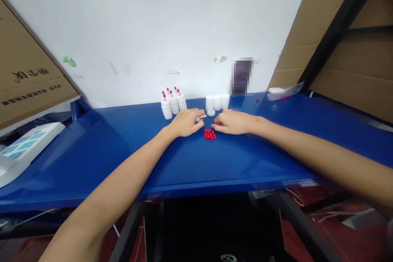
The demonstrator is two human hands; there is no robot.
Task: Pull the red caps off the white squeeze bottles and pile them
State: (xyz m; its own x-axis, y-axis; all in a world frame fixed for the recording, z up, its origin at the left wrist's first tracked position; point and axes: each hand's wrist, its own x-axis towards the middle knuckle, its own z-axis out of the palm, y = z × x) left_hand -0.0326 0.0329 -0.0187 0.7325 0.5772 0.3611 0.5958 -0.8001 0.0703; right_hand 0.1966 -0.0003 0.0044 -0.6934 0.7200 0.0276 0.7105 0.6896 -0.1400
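Note:
My left hand [188, 123] is closed around a small white pointed nozzle [201, 118], its tip towards the right. Opposite it, my right hand [229, 122] has its fingers curled down by the table; whatever they may hold is hidden. Just below and between the hands lies a tight cluster of small red caps [210, 134]. A low round white piece [211, 112] sits behind my fingertips. To the left of my left hand stand several white squeeze bottles [173, 104] with red-tipped nozzles. Behind my right hand, white bottles [217, 101] without red tips stand grouped.
The blue table [184, 163] runs up to a white wall. A dark, pixelated upright object [241, 77] leans there. One loose red cap [258, 100] and a clear plastic bag [285, 91] lie at the right. A white device [30, 147] stands at the far left, near cardboard [30, 69].

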